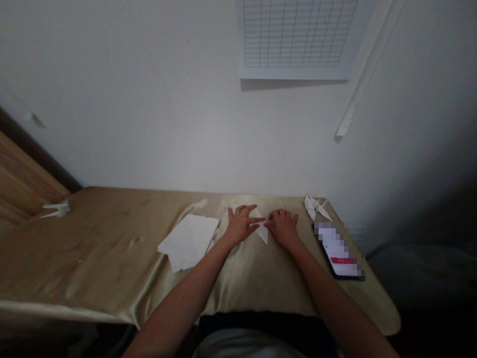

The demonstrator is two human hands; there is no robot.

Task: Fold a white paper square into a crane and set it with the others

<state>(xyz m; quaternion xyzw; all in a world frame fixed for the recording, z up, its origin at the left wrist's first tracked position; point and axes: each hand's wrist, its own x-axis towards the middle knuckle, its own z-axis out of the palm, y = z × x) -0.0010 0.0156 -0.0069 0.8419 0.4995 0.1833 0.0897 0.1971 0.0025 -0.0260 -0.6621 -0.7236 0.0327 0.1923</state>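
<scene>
A small folded white paper point(263, 233) with a pointed lower end lies on the cloth between my hands. My left hand point(240, 224) reaches in from the left with fingers spread, its index finger and thumb resting on the paper. On the other side, my right hand point(285, 226) has bent fingers, and its thumb and index fingertip come together at the paper's right edge. Parts of the paper are hidden under the fingers.
A stack of white paper sheets point(192, 238) lies left of my hands. At right are a phone point(341, 253) with a lit screen and folded white paper pieces point(316, 208). Another white paper piece point(57, 210) sits far left. A gold cloth point(104, 248) covers the table against a wall.
</scene>
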